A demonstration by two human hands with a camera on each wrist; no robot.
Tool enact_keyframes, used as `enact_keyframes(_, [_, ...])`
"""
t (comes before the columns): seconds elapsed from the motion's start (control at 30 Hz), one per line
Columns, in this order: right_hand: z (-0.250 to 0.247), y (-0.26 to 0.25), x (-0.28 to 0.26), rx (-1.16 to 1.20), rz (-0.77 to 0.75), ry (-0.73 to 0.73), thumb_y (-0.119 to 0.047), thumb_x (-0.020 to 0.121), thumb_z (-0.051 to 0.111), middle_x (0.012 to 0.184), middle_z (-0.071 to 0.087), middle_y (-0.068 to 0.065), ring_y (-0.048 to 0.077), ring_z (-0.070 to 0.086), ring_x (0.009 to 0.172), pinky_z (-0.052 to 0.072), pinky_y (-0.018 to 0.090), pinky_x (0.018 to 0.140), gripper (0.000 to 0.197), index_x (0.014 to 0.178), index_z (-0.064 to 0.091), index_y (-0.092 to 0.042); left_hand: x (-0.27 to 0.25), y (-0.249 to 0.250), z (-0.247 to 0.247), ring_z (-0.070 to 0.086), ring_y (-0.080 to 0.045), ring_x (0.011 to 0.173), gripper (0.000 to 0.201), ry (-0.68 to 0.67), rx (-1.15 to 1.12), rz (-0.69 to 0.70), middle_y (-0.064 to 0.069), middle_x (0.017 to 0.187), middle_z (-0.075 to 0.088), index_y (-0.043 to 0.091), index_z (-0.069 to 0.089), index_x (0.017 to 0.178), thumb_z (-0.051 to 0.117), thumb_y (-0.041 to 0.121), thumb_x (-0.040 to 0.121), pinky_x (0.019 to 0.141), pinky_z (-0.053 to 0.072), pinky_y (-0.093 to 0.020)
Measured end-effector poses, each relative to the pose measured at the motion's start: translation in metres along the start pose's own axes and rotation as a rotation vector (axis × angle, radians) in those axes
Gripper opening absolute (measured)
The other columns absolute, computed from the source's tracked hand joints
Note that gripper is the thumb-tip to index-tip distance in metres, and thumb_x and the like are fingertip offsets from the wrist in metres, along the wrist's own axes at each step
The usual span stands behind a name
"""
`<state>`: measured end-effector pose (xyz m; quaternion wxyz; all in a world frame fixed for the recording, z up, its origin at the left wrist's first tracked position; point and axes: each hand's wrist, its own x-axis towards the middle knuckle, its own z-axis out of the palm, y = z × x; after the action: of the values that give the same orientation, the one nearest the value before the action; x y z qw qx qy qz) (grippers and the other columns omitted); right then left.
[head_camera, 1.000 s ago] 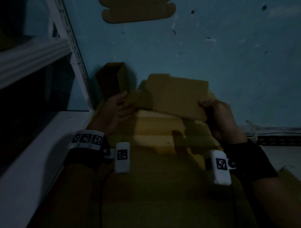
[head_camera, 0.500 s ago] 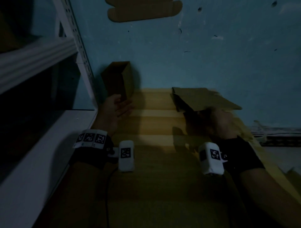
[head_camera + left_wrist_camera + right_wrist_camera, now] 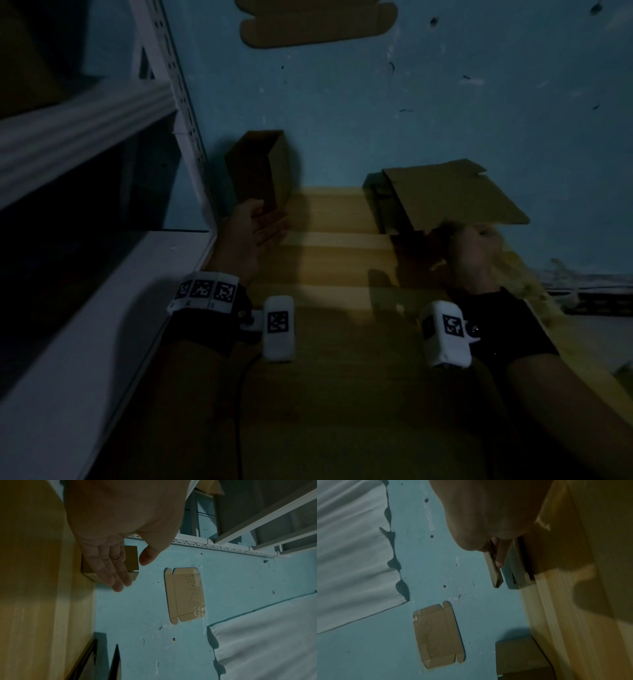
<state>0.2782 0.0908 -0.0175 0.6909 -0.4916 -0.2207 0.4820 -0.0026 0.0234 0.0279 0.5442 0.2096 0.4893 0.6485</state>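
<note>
A flat cardboard sheet (image 3: 452, 193) lies tilted over a low stack of cardboard (image 3: 382, 205) at the back right of the wooden table (image 3: 335, 359). My right hand (image 3: 471, 251) pinches the sheet's near edge; in the right wrist view the cardboard sheet (image 3: 494, 572) sits between thumb and fingers. My left hand (image 3: 255, 228) hovers with straight fingers and holds nothing, just in front of a small upright cardboard box (image 3: 262, 171) against the wall. The left wrist view shows my left hand (image 3: 111, 566) in front of that box (image 3: 132, 559).
A white metal shelf rack (image 3: 102, 113) stands along the left. A flattened cardboard piece (image 3: 318, 24) is taped to the blue wall (image 3: 445, 102). A cable (image 3: 239, 394) runs from my left wrist along the table. White cloth (image 3: 267, 639) hangs on the wall.
My left hand has let go of the cardboard sheet and stays by the upright box. My right hand has swung the sheet to the right and laid it lower, over the stack.
</note>
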Motion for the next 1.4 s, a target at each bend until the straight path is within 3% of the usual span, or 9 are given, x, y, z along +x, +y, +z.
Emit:
enact_keyframes(0.1, [-0.001, -0.001, 0.003, -0.169, 0.058, -0.106, -0.004, 0.099, 0.055, 0.117, 0.065, 0.019, 0.015, 0.07, 0.077, 0.058, 0.029, 0.065, 0.029, 0.126, 0.055, 0.004, 0.002, -0.002, 0.0, 0.068, -0.024, 0.084, 0.013, -0.013, -0.005, 0.012, -0.012, 0.097, 0.07, 0.008, 0.05, 0.108, 0.048, 0.02, 0.102, 0.08, 0.055, -0.033])
enact_keyframes(0.23, [0.007, 0.0, -0.002, -0.493, -0.025, -0.211, -0.016, 0.105, 0.05, 0.114, 0.069, 0.023, 0.036, 0.064, 0.101, 0.041, 0.037, 0.081, 0.027, 0.114, 0.069, 0.001, 0.003, -0.002, 0.0, 0.068, -0.022, 0.079, 0.011, -0.011, 0.0, 0.002, -0.011, 0.093, 0.07, 0.009, 0.049, 0.104, 0.048, 0.02, 0.103, 0.077, 0.055, -0.031])
enact_keyframes(0.43, [0.016, -0.001, -0.011, -0.143, 0.146, -0.266, -0.009, 0.105, 0.038, 0.154, 0.04, 0.024, 0.035, 0.053, 0.128, 0.047, 0.035, 0.097, 0.04, 0.142, 0.045, 0.004, 0.006, -0.001, -0.003, 0.067, -0.023, 0.082, 0.014, -0.01, 0.011, 0.008, -0.012, 0.094, 0.07, 0.012, 0.051, 0.092, 0.047, 0.02, 0.103, 0.08, 0.054, -0.031])
enact_keyframes(0.53, [0.023, -0.007, -0.02, -0.221, 0.144, -0.26, -0.016, 0.102, 0.047, 0.145, 0.049, 0.014, 0.027, 0.051, 0.125, 0.047, 0.029, 0.085, 0.019, 0.117, 0.06, -0.015, 0.009, -0.001, -0.005, 0.067, -0.024, 0.085, 0.015, -0.005, 0.03, 0.021, -0.012, 0.096, 0.069, 0.012, 0.051, 0.092, 0.046, 0.02, 0.103, 0.081, 0.054, -0.032])
enact_keyframes(0.67, [0.031, -0.001, -0.043, -0.339, 0.022, -0.379, -0.016, 0.099, 0.053, 0.124, 0.06, 0.005, 0.019, 0.061, 0.105, 0.047, 0.019, 0.065, 0.046, 0.142, 0.045, -0.004, 0.018, 0.002, -0.009, 0.066, -0.027, 0.096, 0.017, 0.046, 0.041, 0.06, -0.012, 0.102, 0.068, 0.007, 0.055, 0.112, 0.05, 0.02, 0.103, 0.082, 0.055, -0.033])
enact_keyframes(0.83, [0.027, 0.016, -0.058, -0.407, 0.088, -0.549, -0.024, 0.092, 0.061, 0.149, 0.049, 0.003, 0.022, 0.054, 0.126, 0.045, 0.04, 0.106, 0.07, 0.156, 0.032, -0.023, 0.036, 0.013, -0.02, 0.061, -0.02, 0.094, 0.034, 0.18, 0.063, 0.168, -0.011, 0.113, 0.062, 0.001, 0.057, 0.129, 0.056, 0.017, 0.1, 0.071, 0.057, -0.031])
enact_keyframes(1.0, [0.02, 0.018, -0.052, -0.366, 0.104, -0.583, -0.016, 0.098, 0.053, 0.137, 0.06, 0.005, 0.024, 0.058, 0.123, 0.048, 0.036, 0.102, 0.053, 0.149, 0.043, -0.017, 0.054, 0.021, -0.025, 0.063, -0.028, 0.107, 0.043, 0.236, 0.095, 0.257, -0.016, 0.124, 0.064, 0.001, 0.055, 0.136, 0.058, 0.018, 0.097, 0.066, 0.054, -0.027])
enact_keyframes(1.2, [0.018, 0.013, -0.047, -0.359, 0.093, -0.571, -0.008, 0.099, 0.049, 0.109, 0.071, -0.004, 0.016, 0.065, 0.107, 0.051, 0.029, 0.088, 0.037, 0.134, 0.057, -0.014, 0.067, 0.03, -0.018, 0.062, -0.021, 0.109, 0.063, 0.295, 0.199, 0.336, -0.011, 0.131, 0.06, 0.003, 0.055, 0.119, 0.081, 0.029, 0.068, 0.072, 0.055, -0.023])
enact_keyframes(1.4, [0.021, 0.013, -0.041, -0.35, 0.074, -0.547, -0.006, 0.097, 0.049, 0.139, 0.043, 0.035, 0.048, 0.043, 0.13, 0.039, 0.053, 0.111, 0.044, 0.138, 0.044, 0.009, 0.094, 0.029, -0.001, 0.015, -0.032, 0.151, 0.119, 0.469, 0.598, 0.313, -0.018, 0.164, 0.007, 0.01, 0.003, 0.158, 0.085, 0.036, 0.076, 0.12, 0.022, -0.039])
